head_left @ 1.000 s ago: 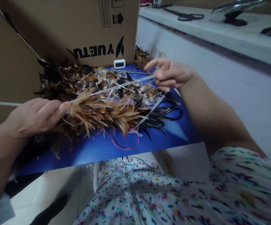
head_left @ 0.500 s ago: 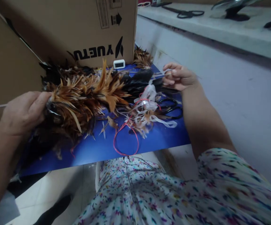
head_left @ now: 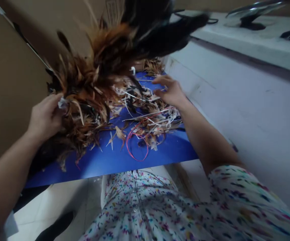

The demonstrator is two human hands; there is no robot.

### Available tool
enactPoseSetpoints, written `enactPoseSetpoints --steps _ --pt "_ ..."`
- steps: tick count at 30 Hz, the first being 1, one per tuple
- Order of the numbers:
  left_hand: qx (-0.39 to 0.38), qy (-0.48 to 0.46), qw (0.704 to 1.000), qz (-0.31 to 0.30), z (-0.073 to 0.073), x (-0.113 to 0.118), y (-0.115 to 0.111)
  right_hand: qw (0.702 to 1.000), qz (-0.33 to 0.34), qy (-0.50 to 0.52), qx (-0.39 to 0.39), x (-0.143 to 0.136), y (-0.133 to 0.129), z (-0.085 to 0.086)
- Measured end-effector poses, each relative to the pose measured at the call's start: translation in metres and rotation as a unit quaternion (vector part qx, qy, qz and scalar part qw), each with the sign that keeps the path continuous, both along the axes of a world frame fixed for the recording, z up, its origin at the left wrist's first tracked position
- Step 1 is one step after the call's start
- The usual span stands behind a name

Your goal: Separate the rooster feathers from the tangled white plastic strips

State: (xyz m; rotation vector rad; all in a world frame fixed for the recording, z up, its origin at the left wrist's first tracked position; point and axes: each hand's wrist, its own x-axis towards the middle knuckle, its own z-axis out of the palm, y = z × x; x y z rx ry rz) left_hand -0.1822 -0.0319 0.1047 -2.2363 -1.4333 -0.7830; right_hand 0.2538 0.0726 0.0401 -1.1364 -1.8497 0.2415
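The box (head_left: 9, 87) walls in the far and left sides of the bench (head_left: 170, 149), so a wide sweep of whatever is held could hit cardboard and bend plumes. The bundle (head_left: 82, 80) of brown and black feathers is up over the left half of the bench, slanting from near left to far right, its black tips blurred before the box and the shelf (head_left: 235, 42). The left hand (head_left: 46, 115) is closed around its near-left end, the only grip visible; if that slackens, the far end, with nothing under it, could droop or twist and shed feathers. The right hand (head_left: 171, 92) is apart from the bundle, fingers part curled above the litter (head_left: 148, 103); I cannot tell whether it pinches a strip. Pale strips (head_left: 157, 122) lie tangled close to its wrist, and a pull on one could drag others along. The red string (head_left: 140, 160), looped near the front edge, could snag likewise. The clock (head_left: 133, 70), mostly hidden by feathers, could be knocked by a low swing.
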Motion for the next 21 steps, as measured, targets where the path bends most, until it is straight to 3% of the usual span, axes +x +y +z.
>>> enactPoseSetpoints --steps 3,5,7,9,11,13,14,18,21 --pt "-0.134 -0.137 0.979 -0.075 -0.001 0.044 -0.005 0.991 0.129 0.009 -0.018 -0.049 -0.03 0.008" --pt "-0.236 -0.246 0.931 -0.131 -0.006 0.071 -0.008 0.976 0.195 0.054 -0.075 -0.078 -0.046 0.012" --pt "-0.329 -0.346 0.861 -0.175 -0.011 0.094 -0.009 0.953 0.254 0.099 -0.134 -0.101 -0.057 0.011" --pt "-0.368 -0.425 0.802 -0.202 -0.017 0.113 -0.009 0.907 0.314 0.172 -0.222 -0.118 -0.066 0.006" --pt "-0.381 -0.483 0.759 -0.215 -0.022 0.126 -0.007 0.84 0.351 0.266 -0.316 -0.126 -0.073 -0.001" --pt "-0.394 -0.527 0.72 -0.218 -0.027 0.134 -0.002 0.792 0.343 0.34 -0.374 -0.129 -0.078 -0.008" --pt "-0.401 -0.548 0.702 -0.215 -0.029 0.136 0.001 0.781 0.326 0.363 -0.389 -0.128 -0.079 -0.01" --pt "-0.408 -0.613 0.652 -0.179 -0.043 0.143 0.014 0.799 0.237 0.385 -0.397 -0.126 -0.082 -0.012" --pt "-0.394 -0.636 0.647 -0.148 -0.054 0.151 0.022 0.853 0.189 0.348 -0.34 -0.127 -0.078 -0.015"
